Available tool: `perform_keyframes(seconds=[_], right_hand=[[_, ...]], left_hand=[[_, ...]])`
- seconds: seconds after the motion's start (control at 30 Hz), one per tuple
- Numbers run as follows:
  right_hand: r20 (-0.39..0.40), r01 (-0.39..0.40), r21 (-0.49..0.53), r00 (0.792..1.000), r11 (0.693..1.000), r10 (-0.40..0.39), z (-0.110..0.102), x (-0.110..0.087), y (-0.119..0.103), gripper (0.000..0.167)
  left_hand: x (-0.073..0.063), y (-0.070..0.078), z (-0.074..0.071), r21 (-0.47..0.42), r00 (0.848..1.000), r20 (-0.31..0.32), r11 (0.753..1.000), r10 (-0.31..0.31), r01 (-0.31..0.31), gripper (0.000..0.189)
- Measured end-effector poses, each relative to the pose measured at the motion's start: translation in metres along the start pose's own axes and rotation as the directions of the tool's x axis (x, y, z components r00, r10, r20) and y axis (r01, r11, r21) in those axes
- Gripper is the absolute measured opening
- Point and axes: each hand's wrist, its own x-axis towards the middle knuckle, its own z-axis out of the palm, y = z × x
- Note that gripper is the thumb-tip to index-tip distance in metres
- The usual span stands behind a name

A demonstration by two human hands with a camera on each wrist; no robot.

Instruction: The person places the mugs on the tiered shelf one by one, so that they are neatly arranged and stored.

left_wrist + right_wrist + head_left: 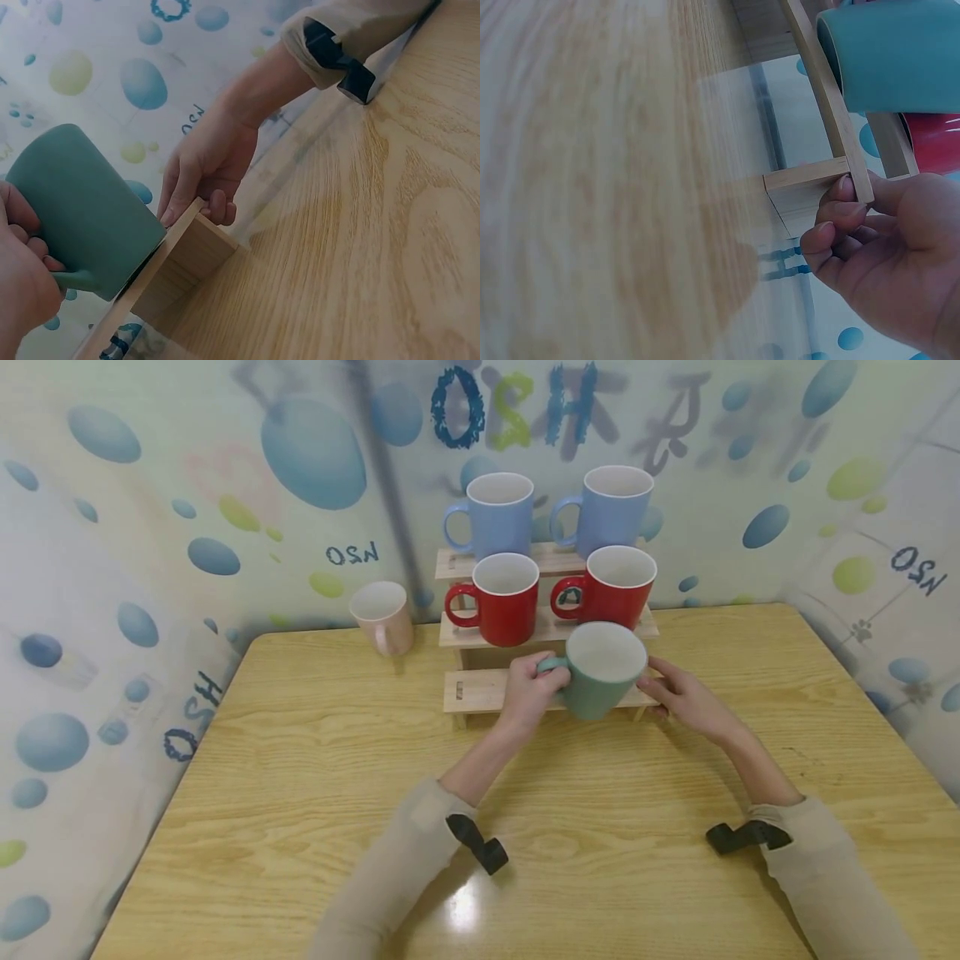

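Note:
My left hand [525, 693] grips the handle of a green mug [597, 692], white inside. The mug's base is right at the lowest step of a three-step wooden rack [480, 692], toward that step's right half. At the right end of the same step, my right hand [692, 703] pinches the board between thumb and curled fingers, as the right wrist view shows. Two red mugs, one on the left [508, 606] and one on the right [617, 593], stand on the middle step. Two light-blue mugs, left [501, 522] and right [615, 514], occupy the top step.
A pale pink mug [390, 627] stands on the wood-grain table [315, 793], left of the rack near the back edge. Behind the table hangs a patterned backdrop [300, 527] with blue and green ovals. Each sleeve carries a black wrist mount.

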Motion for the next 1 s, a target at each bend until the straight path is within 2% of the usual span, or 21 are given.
perform_keyframes(seconds=[0.3, 0.53, 1.0], right_hand=[[-0.006, 0.039, 0.015, 0.999, 0.999, -0.039, 0.000, -0.001, 0.001, 0.035], [-0.017, 0.027, -0.019, 0.999, 0.999, -0.027, 0.001, -0.003, 0.001, 0.027], [-0.031, -0.003, -0.031, 1.000, 1.000, 0.002, 0.001, -0.002, 0.000, 0.019]], left_hand=[[0.007, -0.010, 0.009, -0.019, 0.999, 0.033, 1.000, 0.007, -0.006, 0.037], [0.012, -0.018, 0.013, -0.017, 0.998, 0.053, 1.000, 0.025, -0.024, 0.039], [0.010, -0.015, 0.019, -0.023, 0.997, 0.039, 0.998, 0.067, -0.066, 0.037]])
